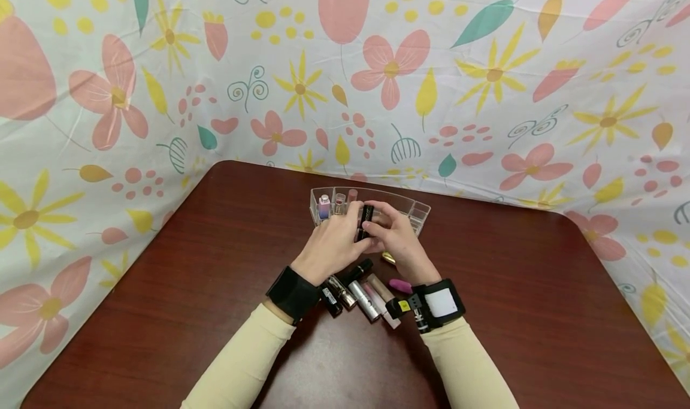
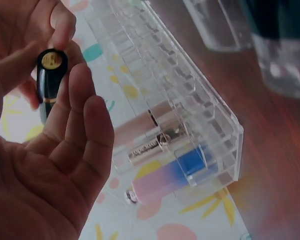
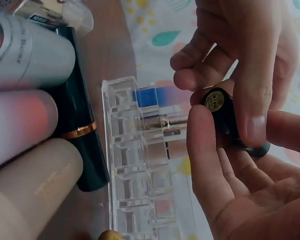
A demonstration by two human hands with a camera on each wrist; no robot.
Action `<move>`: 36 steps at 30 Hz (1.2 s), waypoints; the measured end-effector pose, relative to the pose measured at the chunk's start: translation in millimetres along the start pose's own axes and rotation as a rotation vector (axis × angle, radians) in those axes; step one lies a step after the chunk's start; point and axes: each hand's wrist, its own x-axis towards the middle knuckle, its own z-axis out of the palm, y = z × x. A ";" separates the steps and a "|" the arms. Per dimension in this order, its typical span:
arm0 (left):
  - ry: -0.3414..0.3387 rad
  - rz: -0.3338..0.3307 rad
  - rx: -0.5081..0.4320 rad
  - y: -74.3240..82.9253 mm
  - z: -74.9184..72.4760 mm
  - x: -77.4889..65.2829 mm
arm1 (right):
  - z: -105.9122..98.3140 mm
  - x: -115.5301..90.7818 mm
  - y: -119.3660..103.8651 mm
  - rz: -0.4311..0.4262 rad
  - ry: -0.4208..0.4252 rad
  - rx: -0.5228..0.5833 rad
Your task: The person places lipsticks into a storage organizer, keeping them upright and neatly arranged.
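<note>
I have a dark reddish-brown counter [image 1: 162,319] filling the lower view, its wood grain glossy, with a pale sheen between the person's cream sleeves [image 1: 245,358]. White cloth [image 1: 302,32] hangs behind and along both sides, printed with pink and yellow flowers and green leaves, lightly creased. Near the counter's far edge I see a clear organizer [image 1: 423,212] with several compartments; a blue-and-pink tube [image 1: 323,208], a clear-capped tube [image 1: 339,205] and a rose tube [image 1: 352,196] stand upright at its left end. The left hand [image 1: 331,241] and right hand [image 1: 401,241] meet before it, both pinching a black tube [image 1: 368,213] between thumbs and fingers, off the counter. From here I can't quite judge how much clearance it has over the organizer. Nearer the wrists, a loose pile lies on the wood: a silver tube [image 1: 365,302], a black-and-gold tube [image 3: 82,115] and a magenta piece [image 1: 400,285] among others.
</note>
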 end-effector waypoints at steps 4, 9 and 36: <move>-0.032 0.014 0.048 -8.0 -5.7 0.2 | -0.9 3.4 -4.6 -0.057 0.042 -0.072; -0.127 -0.006 0.128 -25.5 -6.3 3.2 | -7.9 12.9 -6.6 -0.231 0.166 -0.372; -0.311 0.040 0.156 -32.2 -8.7 -1.9 | 4.3 61.5 24.9 -0.335 0.301 -0.584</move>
